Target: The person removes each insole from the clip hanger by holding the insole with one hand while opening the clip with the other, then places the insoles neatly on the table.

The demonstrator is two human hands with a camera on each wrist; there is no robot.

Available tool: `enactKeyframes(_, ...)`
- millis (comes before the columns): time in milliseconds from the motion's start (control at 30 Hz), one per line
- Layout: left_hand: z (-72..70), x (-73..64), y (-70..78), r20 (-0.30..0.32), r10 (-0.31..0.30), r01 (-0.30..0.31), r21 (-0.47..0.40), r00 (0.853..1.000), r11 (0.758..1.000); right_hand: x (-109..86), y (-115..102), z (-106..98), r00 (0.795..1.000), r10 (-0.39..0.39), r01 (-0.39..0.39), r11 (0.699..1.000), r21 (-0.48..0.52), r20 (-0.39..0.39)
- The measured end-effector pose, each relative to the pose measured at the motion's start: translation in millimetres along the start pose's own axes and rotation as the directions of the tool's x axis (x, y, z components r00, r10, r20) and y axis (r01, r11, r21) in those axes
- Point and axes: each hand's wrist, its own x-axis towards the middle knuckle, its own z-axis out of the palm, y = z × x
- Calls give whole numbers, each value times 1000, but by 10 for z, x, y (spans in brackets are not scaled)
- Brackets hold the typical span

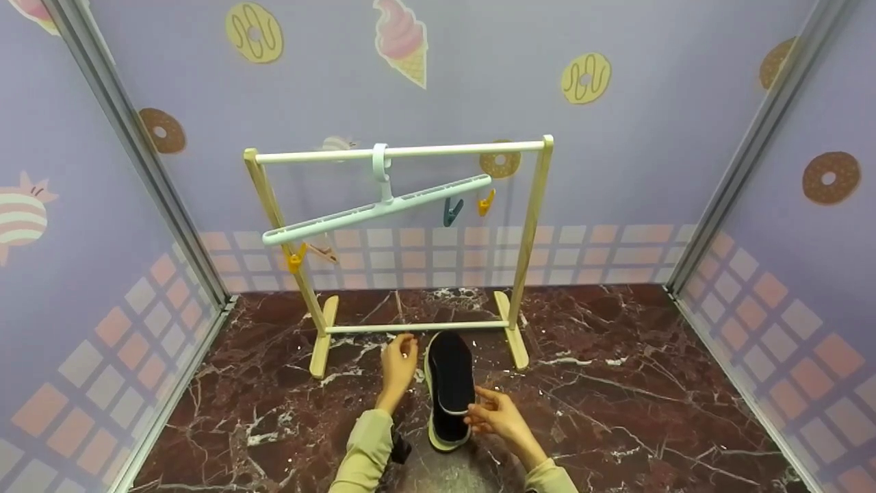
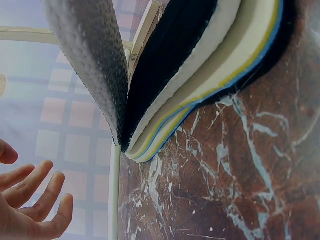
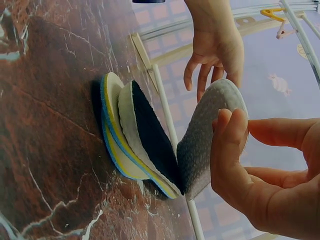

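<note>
My right hand pinches the raised near end of a black insole between thumb and fingers. In the right wrist view, the underside of this insole is grey and textured, and it slants up from the far end of the pile. Below it, a stack of insoles lies on the marbled surface, with white, yellow and blue layers along its edge. My left hand hovers left of the pile, holding nothing. Its fingers are loosely bent and spread apart in the left wrist view.
A wooden rack with a white lower bar stands just behind the insoles. From its top rod hangs a tilted white hanger, with yellow, teal and other clips. Patterned walls enclose the dark red marbled surface.
</note>
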Motion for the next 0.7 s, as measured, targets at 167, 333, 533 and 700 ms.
enactKeyframes(167,-1,-1,-3,-1,-4,4,11,1000,1000,-10,27,8,1000,-13,13,1000,2,12)
enactKeyframes(333,-7,-9,-1,4,-18,18,5,1000,1000,-18,51,14,999,-30,30,999,12,16)
enactKeyframes(533,-16,-13,-5,5,-12,12,-2,1000,1000,-9,88,26,999,-26,25,999,38,29)
enactKeyframes(700,-22,-18,-17,4,-25,25,9,1000,1000,-17,109,36,999,-24,23,1000,19,40)
